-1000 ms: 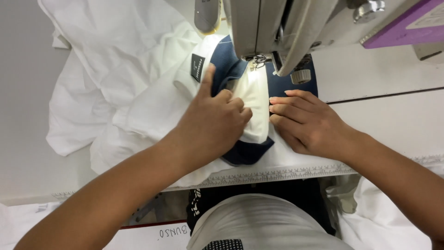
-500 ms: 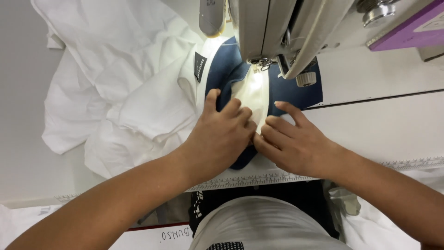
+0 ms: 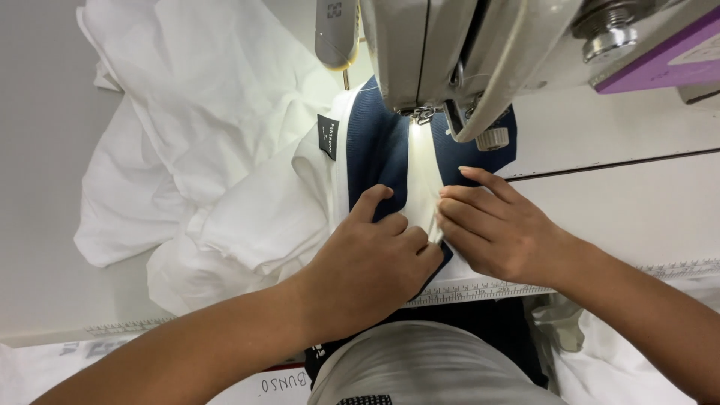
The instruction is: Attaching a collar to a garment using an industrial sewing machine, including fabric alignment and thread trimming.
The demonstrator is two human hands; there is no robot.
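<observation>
Two hands in the head view, both down flat on the fabric right in front of the sewing machine [image 3: 465, 60]. The left hand [image 3: 367, 262] has its fingers curled and pressed on the navy blue piece [image 3: 375, 150], thumb sticking up toward the needle end, fingertips pinching the near end of the narrow white strip [image 3: 424, 180]. The right hand [image 3: 502, 232] comes in from the other side with fingers stretched out and together, tips touching the same strip, so it's pressing rather than closed around anything. The two hands meet just about at the strip's lower end, knuckles nearly touching. The strip itself runs straight from between the hands up to the presser foot [image 3: 421, 114], lying on top of the navy piece, lit up by the machine's lamp. I count one navy piece, one white strip on it, and one small dark label [image 3: 328, 136] sticking out at the navy piece's left edge. To the left there's one big rumpled heap of white cloth [image 3: 202, 150] spread over the pale table [image 3: 45, 187], joined to the navy piece along its edge. One measuring tape strip [image 3: 487, 291] runs along the table's front edge under the right wrist. Only one view, so that's the lot.
</observation>
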